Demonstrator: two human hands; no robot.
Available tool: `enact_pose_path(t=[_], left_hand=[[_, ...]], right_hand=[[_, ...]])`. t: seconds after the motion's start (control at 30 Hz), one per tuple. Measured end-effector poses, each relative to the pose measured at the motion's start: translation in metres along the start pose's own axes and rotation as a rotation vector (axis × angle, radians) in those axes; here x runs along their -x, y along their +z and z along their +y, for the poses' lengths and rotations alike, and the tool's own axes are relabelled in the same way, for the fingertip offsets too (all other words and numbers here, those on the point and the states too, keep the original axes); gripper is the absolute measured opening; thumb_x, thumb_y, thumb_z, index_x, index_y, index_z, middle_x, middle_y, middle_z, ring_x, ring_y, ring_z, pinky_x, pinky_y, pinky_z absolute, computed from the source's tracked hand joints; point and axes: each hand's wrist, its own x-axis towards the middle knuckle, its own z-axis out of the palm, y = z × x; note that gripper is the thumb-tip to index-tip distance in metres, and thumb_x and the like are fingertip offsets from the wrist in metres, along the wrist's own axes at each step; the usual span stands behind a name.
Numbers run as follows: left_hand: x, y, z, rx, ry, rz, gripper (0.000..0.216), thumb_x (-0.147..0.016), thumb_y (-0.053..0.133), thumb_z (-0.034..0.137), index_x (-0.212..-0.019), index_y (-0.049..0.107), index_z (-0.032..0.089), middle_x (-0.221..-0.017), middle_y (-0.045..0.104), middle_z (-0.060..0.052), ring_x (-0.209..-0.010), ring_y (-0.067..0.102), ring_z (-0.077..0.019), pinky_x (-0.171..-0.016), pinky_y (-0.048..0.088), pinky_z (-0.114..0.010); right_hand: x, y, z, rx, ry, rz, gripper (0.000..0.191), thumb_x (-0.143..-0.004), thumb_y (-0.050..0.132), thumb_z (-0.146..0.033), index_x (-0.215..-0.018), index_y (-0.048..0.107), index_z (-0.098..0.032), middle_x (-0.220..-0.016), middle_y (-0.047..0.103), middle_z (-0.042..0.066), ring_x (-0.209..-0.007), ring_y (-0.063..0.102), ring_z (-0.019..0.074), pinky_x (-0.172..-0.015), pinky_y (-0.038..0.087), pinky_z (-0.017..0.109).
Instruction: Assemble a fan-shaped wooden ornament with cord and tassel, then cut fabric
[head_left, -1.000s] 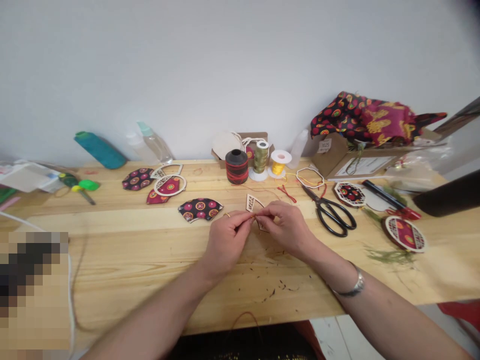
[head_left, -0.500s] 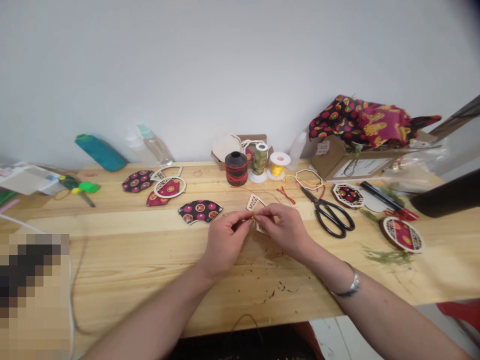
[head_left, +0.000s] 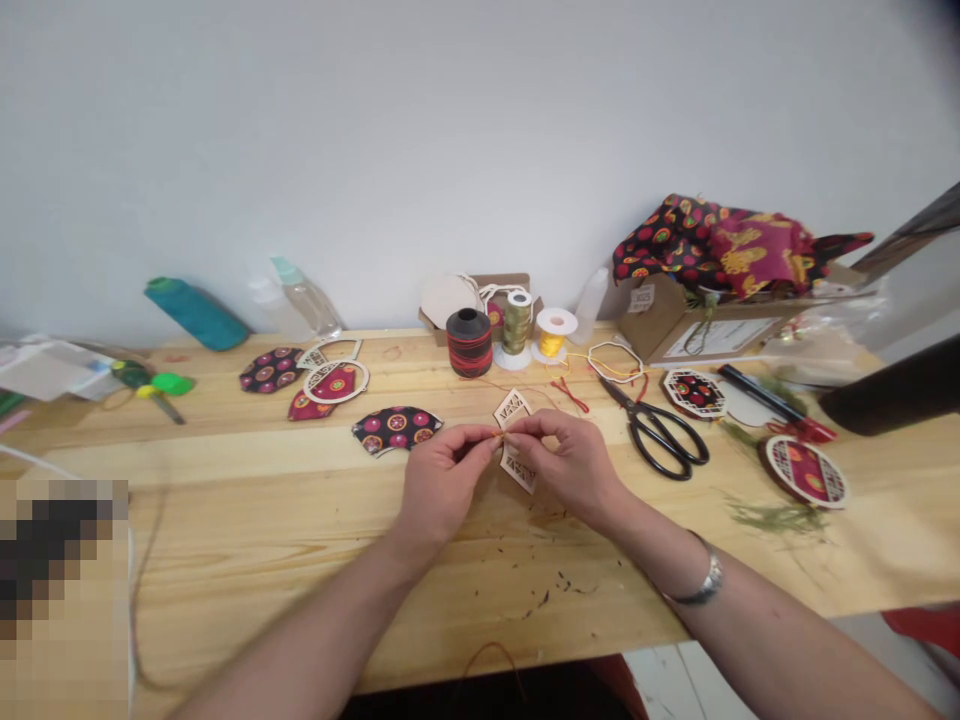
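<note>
Fingertips of my left hand pinch a bit of yellow-orange thread. Right beside them, my right hand is closed on a pale fan-shaped wooden frame with cut-out lattice ends. Its middle is hidden behind my right fingers, and how the thread runs there is too small to make out. To the left of my left hand lies a dark fan-shaped fabric piece with a round fruit-like print. Black-handled scissors rest to the right of my right hand.
Behind my hands stand a red-and-black thread spool, a green spool and a yellow spool. Finished-looking round ornament and octagonal ornament lie right, near a cardboard box of fabric. Wooden ring sits left.
My hands keep their pinch at the same spot, with small finger shifts. More of the frame's lower lattice end shows beneath my right fingers. The whole view has shifted slightly.
</note>
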Motion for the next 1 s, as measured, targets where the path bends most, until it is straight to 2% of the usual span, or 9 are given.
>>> enact_pose_path(t=[0.1, 0.17, 0.33, 0.47, 0.63, 0.83, 1.0], left_hand=[[-0.001, 0.0, 0.001, 0.052, -0.052, 0.004, 0.012, -0.071, 0.07, 0.026, -0.079, 0.075, 0.018, -0.075, 0.075, -0.002, -0.069, 0.066, -0.0166, -0.065, 0.052, -0.027], [-0.001, 0.001, 0.001, 0.101, -0.074, 0.009, 0.013, -0.069, 0.072, 0.027, -0.079, 0.075, 0.018, -0.075, 0.075, -0.002, -0.068, 0.066, -0.016, -0.065, 0.052, -0.026], [-0.002, 0.001, -0.002, 0.177, -0.1, 0.006, 0.017, -0.067, 0.074, 0.029, -0.08, 0.075, 0.018, -0.076, 0.074, -0.002, -0.069, 0.065, -0.0149, -0.068, 0.051, -0.026], [-0.001, 0.001, -0.003, 0.171, -0.091, -0.007, 0.016, -0.069, 0.073, 0.028, -0.081, 0.075, 0.018, -0.077, 0.074, -0.001, -0.07, 0.064, -0.0142, -0.068, 0.051, -0.025], [0.0, 0.001, -0.001, 0.139, -0.069, -0.025, 0.015, -0.071, 0.072, 0.028, -0.082, 0.075, 0.019, -0.077, 0.074, -0.001, -0.069, 0.064, -0.0136, -0.067, 0.051, -0.025], [0.001, 0.001, -0.001, 0.082, -0.042, -0.024, 0.014, -0.072, 0.07, 0.028, -0.082, 0.075, 0.02, -0.079, 0.075, -0.002, -0.069, 0.065, -0.0149, -0.065, 0.051, -0.025], [0.002, 0.002, 0.001, 0.084, -0.026, -0.042, 0.014, -0.072, 0.07, 0.027, -0.081, 0.076, 0.019, -0.077, 0.075, -0.002, -0.068, 0.065, -0.0148, -0.064, 0.051, -0.025]], right_hand=[[-0.004, -0.007, 0.003, 0.063, -0.067, 0.114, 0.011, -0.081, 0.06, -0.019, -0.081, 0.07, -0.021, -0.08, 0.071, 0.004, -0.077, 0.062, 0.0182, -0.074, 0.047, 0.032], [-0.007, -0.011, 0.006, 0.127, -0.093, 0.14, 0.011, -0.08, 0.061, -0.018, -0.079, 0.071, -0.022, -0.078, 0.07, 0.004, -0.079, 0.06, 0.02, -0.079, 0.045, 0.036], [-0.009, -0.011, 0.006, 0.119, -0.026, 0.072, 0.008, -0.074, 0.069, -0.017, -0.069, 0.071, -0.023, -0.069, 0.068, 0.001, -0.076, 0.058, 0.0198, -0.081, 0.043, 0.039], [-0.008, -0.008, 0.001, 0.061, 0.06, 0.058, 0.004, -0.072, 0.071, -0.018, -0.071, 0.073, -0.022, -0.07, 0.068, 0.002, -0.077, 0.058, 0.0199, -0.078, 0.045, 0.037], [-0.007, -0.007, -0.002, 0.015, 0.095, 0.055, 0.004, -0.071, 0.072, -0.018, -0.072, 0.074, -0.021, -0.071, 0.069, 0.003, -0.077, 0.059, 0.0196, -0.078, 0.046, 0.036], [-0.006, -0.005, -0.002, -0.003, 0.071, 0.073, 0.004, -0.07, 0.073, -0.018, -0.07, 0.073, -0.022, -0.066, 0.066, 0.001, -0.073, 0.057, 0.0186, -0.074, 0.045, 0.035], [-0.006, -0.003, 0.001, -0.028, -0.015, 0.079, 0.007, -0.07, 0.073, -0.017, -0.065, 0.069, -0.021, -0.065, 0.064, -0.001, -0.069, 0.056, 0.0168, -0.071, 0.044, 0.033]])
